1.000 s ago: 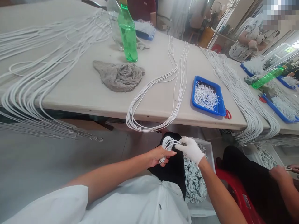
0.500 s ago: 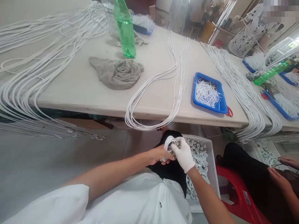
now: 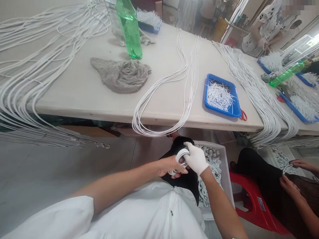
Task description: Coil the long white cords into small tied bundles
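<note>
A small coil of white cord is held over my lap, between my two hands. My bare left hand is closed round its lower left side, thumb laid across it. My right hand, in a white glove, grips the coil from the right; some of its fingers are hidden behind the loops. Beside my knee stands a white bin full of bundled cords. On the table's front edge hangs a loop of long white cords.
A blue tray of short white offcuts lies by red-handled scissors. A grey cloth and a green bottle are further left. More cords drape at right. A co-worker's hands and a red stool are close by.
My gloved thumb has lifted off the coil's front, and that hand has turned round its right side. My left hand stays closed on the coil. The view has shifted slightly.
</note>
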`<state>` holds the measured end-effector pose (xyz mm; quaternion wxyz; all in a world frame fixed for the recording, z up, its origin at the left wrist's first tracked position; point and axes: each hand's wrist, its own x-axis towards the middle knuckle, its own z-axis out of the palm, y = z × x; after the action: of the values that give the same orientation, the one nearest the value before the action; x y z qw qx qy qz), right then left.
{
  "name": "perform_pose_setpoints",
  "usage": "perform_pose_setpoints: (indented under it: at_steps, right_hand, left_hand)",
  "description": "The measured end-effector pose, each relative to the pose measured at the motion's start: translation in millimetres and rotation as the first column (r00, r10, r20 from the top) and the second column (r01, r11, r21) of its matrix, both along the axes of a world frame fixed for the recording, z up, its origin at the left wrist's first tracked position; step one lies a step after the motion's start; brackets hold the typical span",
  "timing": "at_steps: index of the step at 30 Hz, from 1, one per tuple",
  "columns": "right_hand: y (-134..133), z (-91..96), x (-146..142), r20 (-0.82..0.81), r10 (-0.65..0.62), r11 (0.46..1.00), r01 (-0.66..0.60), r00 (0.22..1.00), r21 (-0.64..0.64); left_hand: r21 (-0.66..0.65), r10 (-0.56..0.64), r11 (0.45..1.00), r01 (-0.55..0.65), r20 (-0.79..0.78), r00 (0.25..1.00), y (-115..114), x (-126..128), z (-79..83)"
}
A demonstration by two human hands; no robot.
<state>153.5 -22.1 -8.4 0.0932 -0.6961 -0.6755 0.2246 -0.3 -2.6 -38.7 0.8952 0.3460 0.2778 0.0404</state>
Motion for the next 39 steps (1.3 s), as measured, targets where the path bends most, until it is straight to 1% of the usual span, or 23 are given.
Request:
perform_pose_setpoints:
  at_steps: [3, 6, 8, 10, 11, 13, 16, 17, 19, 21, 22, 24, 26, 27, 28, 30, 32, 33, 35, 37, 39]
  right_hand:
    - [0.3, -1.6, -0.2, -0.080, -0.016, 0.999, 0.013, 0.997, -0.040]
    - [1.4, -1.8, -0.1, -0.176, -0.062, 0.998, 0.065, 0.983, 0.011]
    - [3.2, -0.9, 0.4, -0.150, -0.078, 0.995, 0.085, 0.986, 0.044]
    - [5.3, -0.4, 0.9, -0.125, -0.073, 0.997, 0.076, 0.990, 0.018]
    - [6.1, -0.4, 0.8, -0.142, -0.067, 0.998, 0.067, 0.988, -0.010]
    - [6.9, -0.1, -0.1, -0.233, -0.075, 0.996, 0.064, 0.969, -0.054]
    - [6.1, 6.0, -0.4, -0.383, -0.100, 0.995, 0.088, 0.918, -0.047]
    - [5.4, 10.2, 0.6, -0.422, -0.078, 0.997, 0.066, 0.903, -0.044]
    - [3.8, 20.3, 5.0, -0.490, 0.010, 0.999, -0.025, 0.872, -0.025]
    - [2.5, 29.2, 11.3, -0.529, 0.140, 0.990, -0.131, 0.837, 0.054]
    - [2.1, 31.8, 14.4, -0.529, 0.214, 0.977, -0.183, 0.821, 0.111]
    - [1.6, 32.4, 18.3, -0.505, 0.361, 0.932, -0.289, 0.784, 0.218]
    - [1.1, 27.9, 18.3, -0.494, 0.453, 0.891, -0.358, 0.742, 0.279]
    - [0.6, 24.7, 16.6, -0.506, 0.457, 0.888, -0.348, 0.732, 0.300]
    - [-0.2, 21.5, 14.1, -0.525, 0.433, 0.899, -0.306, 0.733, 0.314]
    - [-2.1, 17.0, 8.1, -0.563, 0.336, 0.930, -0.170, 0.755, 0.327]
    - [-4.3, 16.3, 3.1, -0.578, 0.241, 0.942, -0.044, 0.779, 0.333]
    - [-5.2, 17.2, 1.9, -0.576, 0.212, 0.940, -0.004, 0.789, 0.341]
    - [-6.7, 20.1, 1.9, -0.558, 0.190, 0.929, 0.035, 0.808, 0.368]
    - [-8.0, 22.3, 4.1, -0.527, 0.190, 0.917, 0.041, 0.828, 0.396]
    - [-9.6, 22.1, 6.1, -0.492, 0.201, 0.912, 0.022, 0.847, 0.411]
  left_hand:
    - [0.010, -0.050, 0.999, 0.050, 0.032, 0.998, -0.7, 1.2, 4.6]
    - [-0.004, -0.017, 1.000, 0.018, 0.091, 0.996, -1.0, 1.9, 8.1]
    - [-0.027, -0.004, 1.000, 0.006, 0.076, 0.997, -0.6, 1.9, 9.0]
    - [-0.039, -0.020, 0.999, 0.022, 0.043, 0.999, 0.4, 1.9, 9.2]
    - [-0.035, -0.030, 0.999, 0.031, 0.040, 0.999, 1.1, 2.2, 9.3]
    - [-0.019, -0.038, 0.999, 0.039, 0.060, 0.997, 3.0, 2.8, 10.0]
    - [-0.050, -0.070, 0.996, 0.074, 0.077, 0.995, 7.0, 2.5, 12.1]
    - [-0.073, -0.084, 0.993, 0.090, 0.079, 0.993, 8.5, 1.6, 13.1]
    - [-0.121, -0.099, 0.987, 0.110, 0.094, 0.991, 11.0, -1.0, 15.9]
    - [-0.160, -0.114, 0.978, 0.134, 0.126, 0.985, 12.0, -3.6, 20.1]
    - [-0.175, -0.132, 0.972, 0.157, 0.146, 0.980, 11.8, -4.5, 22.8]
    - [-0.200, -0.179, 0.955, 0.217, 0.191, 0.965, 10.4, -5.0, 29.3]
    - [-0.221, -0.222, 0.937, 0.271, 0.220, 0.950, 8.6, -4.0, 36.1]
    - [-0.234, -0.244, 0.926, 0.296, 0.226, 0.943, 8.0, -3.3, 39.1]
    - [-0.250, -0.268, 0.913, 0.323, 0.229, 0.936, 7.6, -2.6, 41.5]
    - [-0.275, -0.308, 0.888, 0.369, 0.238, 0.921, 7.8, -1.7, 44.5]
    - [-0.258, -0.303, 0.895, 0.365, 0.251, 0.919, 9.3, -2.1, 45.3]
    - [-0.229, -0.282, 0.912, 0.341, 0.255, 0.925, 10.4, -3.0, 45.2]
    - [-0.150, -0.210, 0.956, 0.253, 0.255, 0.944, 12.3, -5.7, 45.2]
    - [-0.076, -0.127, 0.986, 0.148, 0.232, 0.964, 13.3, -9.0, 46.1]
    - [-0.004, -0.084, 0.996, 0.086, 0.166, 0.982, 12.8, -11.8, 47.8]
